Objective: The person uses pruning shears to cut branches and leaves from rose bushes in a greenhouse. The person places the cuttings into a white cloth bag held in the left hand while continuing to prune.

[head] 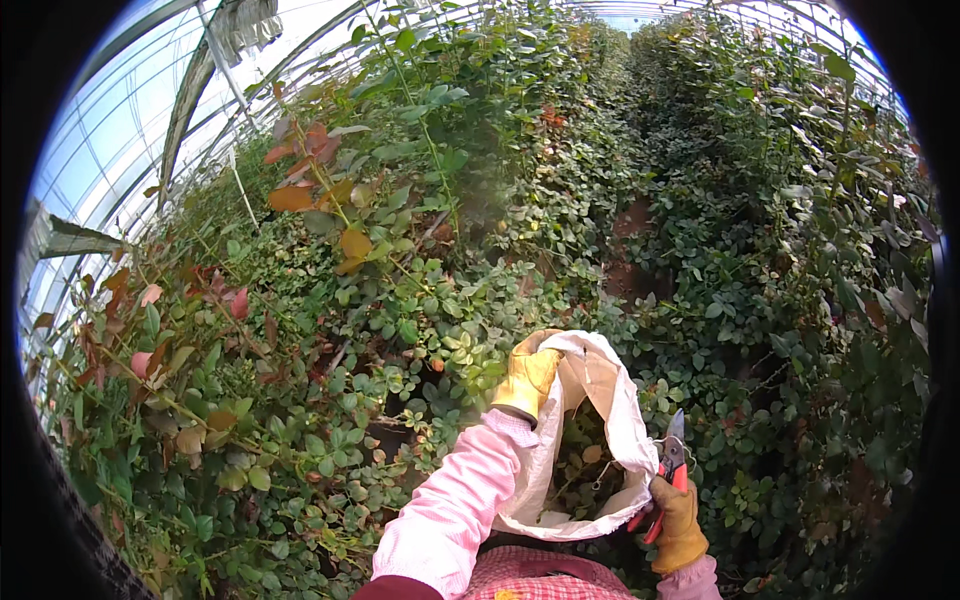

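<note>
A white woven sack hangs with its mouth wide before me, cut leaves and stems lying inside. My left hand, in a yellow work glove, is closed on the sack's far left rim. On the right, my right hand, gloved too, holds red-handled pruning shears against the sack's right rim, blades pointing up and away. Whether its fingers also pinch the rim is partly hidden.
Dense rose bushes stand on both sides, with tall stems at left. A narrow strip of reddish soil shows between the rows ahead. Reddish-leaved shoots lean in at upper left. Greenhouse framing rises behind.
</note>
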The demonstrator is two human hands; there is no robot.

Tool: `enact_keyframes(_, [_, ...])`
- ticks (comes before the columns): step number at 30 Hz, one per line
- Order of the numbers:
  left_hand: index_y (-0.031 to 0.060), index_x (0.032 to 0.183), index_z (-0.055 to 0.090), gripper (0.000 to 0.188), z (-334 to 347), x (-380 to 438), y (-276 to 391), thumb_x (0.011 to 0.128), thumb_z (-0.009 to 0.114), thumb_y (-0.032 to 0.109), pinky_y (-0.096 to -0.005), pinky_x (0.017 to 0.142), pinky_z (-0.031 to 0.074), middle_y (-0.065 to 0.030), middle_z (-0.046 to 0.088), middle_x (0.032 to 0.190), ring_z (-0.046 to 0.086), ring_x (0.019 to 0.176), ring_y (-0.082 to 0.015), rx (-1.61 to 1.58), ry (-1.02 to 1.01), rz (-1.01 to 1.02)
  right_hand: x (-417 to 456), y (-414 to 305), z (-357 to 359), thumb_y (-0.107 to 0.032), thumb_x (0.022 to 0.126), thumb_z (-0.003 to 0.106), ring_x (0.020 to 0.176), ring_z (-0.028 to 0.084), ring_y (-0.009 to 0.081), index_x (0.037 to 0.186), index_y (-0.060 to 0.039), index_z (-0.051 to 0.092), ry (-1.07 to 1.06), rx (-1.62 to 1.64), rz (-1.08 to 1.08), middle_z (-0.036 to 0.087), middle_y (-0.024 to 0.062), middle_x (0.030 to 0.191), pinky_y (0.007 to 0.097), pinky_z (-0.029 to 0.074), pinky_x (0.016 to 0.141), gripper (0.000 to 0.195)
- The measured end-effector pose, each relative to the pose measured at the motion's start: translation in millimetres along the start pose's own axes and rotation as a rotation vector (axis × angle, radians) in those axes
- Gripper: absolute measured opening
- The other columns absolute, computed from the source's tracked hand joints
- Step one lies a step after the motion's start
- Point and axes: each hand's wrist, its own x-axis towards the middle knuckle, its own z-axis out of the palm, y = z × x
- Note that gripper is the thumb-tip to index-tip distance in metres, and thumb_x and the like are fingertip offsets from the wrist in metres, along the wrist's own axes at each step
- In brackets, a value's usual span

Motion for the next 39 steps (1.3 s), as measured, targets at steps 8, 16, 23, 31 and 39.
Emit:
enact_keyframes(8, [0.0063,0.116,0.067,0.039,42,97,-169,0.081,0.07,0.022,-0.0339,0.091,0.05,-0.0151,0.071,0.108,0.067,0.101,-0.0276,0.736,-0.028,-0.361,194,76,-154,-0.016,0.084,0.06,0.041,0.055,0.0241,0.089,-0.0002,0.059,0.41,-0.157,0.09,0.056,0.0092,0.059,0.0371,0.043,0.032,0.017])
enact_keyframes(16, [0.0103,0.147,0.035,0.092,39,105,-170,0.075,0.078,0.049,-0.0383,0.106,0.041,-0.0171,0.049,0.142,0.049,0.129,-0.0333,0.824,-0.137,-0.402,266,95,-151,-0.028,0.09,0.059,0.029,0.049,0.0303,0.105,-0.0032,0.048,0.522,-0.052,0.152,0.055,0.0137,0.061,0.0384,0.036,0.023,0.031])
enact_keyframes(23, [0.0118,0.14,0.033,0.095,3,68,-144,0.07,0.078,0.058,-0.044,0.11,0.036,-0.0179,0.042,0.146,0.037,0.139,-0.035,1.131,-0.441,-0.741,311,91,-115,-0.029,0.091,0.058,0.036,0.052,0.0298,0.099,0.0,0.053,0.526,0.052,0.035,0.056,0.011,0.065,0.0429,0.043,0.027,0.03])
enact_keyframes(31, [-0.0031,0.108,0.066,0.053,-46,60,-271,0.072,0.079,0.033,-0.0399,0.082,0.055,-0.0218,0.07,0.102,0.069,0.095,-0.0323,0.726,-0.251,-0.987,311,45,-23,-0.018,0.092,0.059,0.046,0.055,0.0231,0.105,-0.0011,0.053,0.485,0.108,0.162,0.055,0.0084,0.064,0.0352,0.045,0.036,0.022])
enact_keyframes(39, [0.002,0.11,0.066,0.029,-63,139,-231,0.082,0.07,0.003,-0.0319,0.045,0.045,-0.0051,0.067,0.079,0.058,0.053,-0.0152,0.165,-0.086,-0.946,298,9,-43,-0.012,0.093,0.06,0.055,0.05,0.0121,0.095,-0.0011,0.058,0.576,0.354,-0.024,0.054,0.0022,0.069,0.0293,0.045,0.05,0.011])
